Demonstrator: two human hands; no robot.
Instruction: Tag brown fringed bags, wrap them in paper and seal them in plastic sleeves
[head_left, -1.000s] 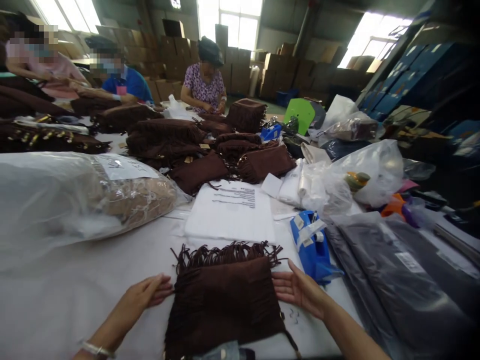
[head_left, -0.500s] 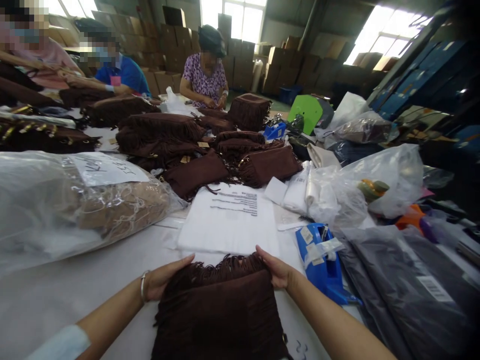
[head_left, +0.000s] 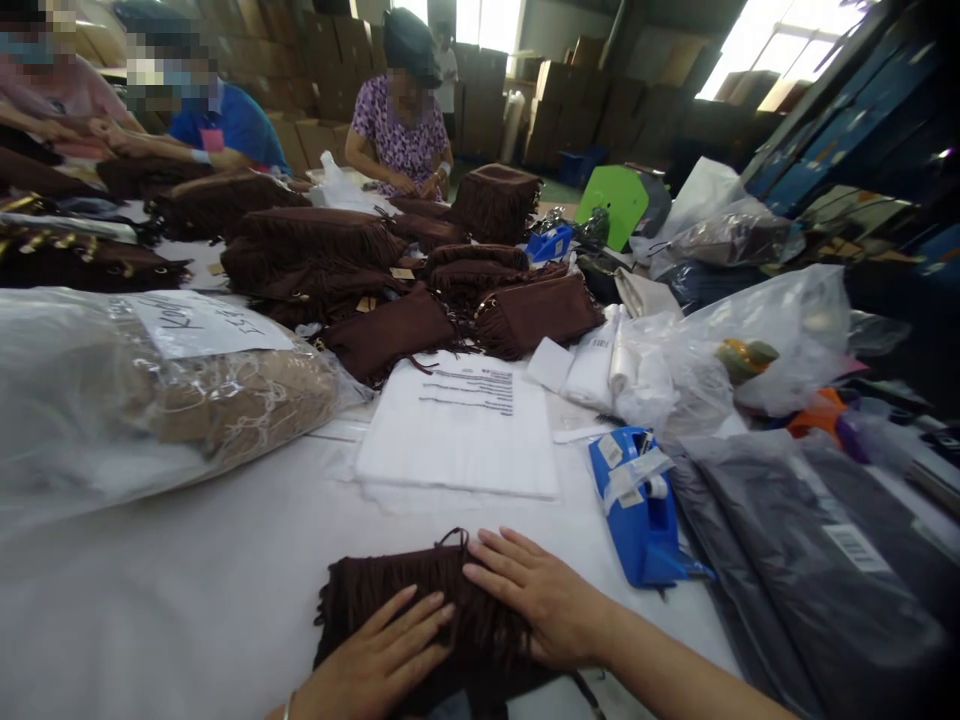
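Observation:
A dark brown fringed bag (head_left: 375, 590) lies on the white table at the bottom centre, its fringe uppermost. My left hand (head_left: 382, 650) rests flat on the fringe with fingers spread. On the right part of the same bag lies my right hand (head_left: 536, 595), palm down, fingers stretched out. Just beyond the bag is a stack of printed white plastic sleeves (head_left: 457, 450). To the right of that stack stands a blue tape dispenser (head_left: 637, 510). Part of the bag's near side is hidden by my hands and the frame edge.
Large clear bag (head_left: 187, 400) of tan items at left; brown fringed bags (head_left: 390, 330) piled beyond the sleeves. Grey plastic-wrapped goods (head_left: 810, 540) lie at right, with a green board (head_left: 611, 205) farther back. Several people work across the table (head_left: 247, 560).
The brown bag has gone from being held at its top edge to lying lower on the table. Both hands have let go of its sides and now press flat on top.

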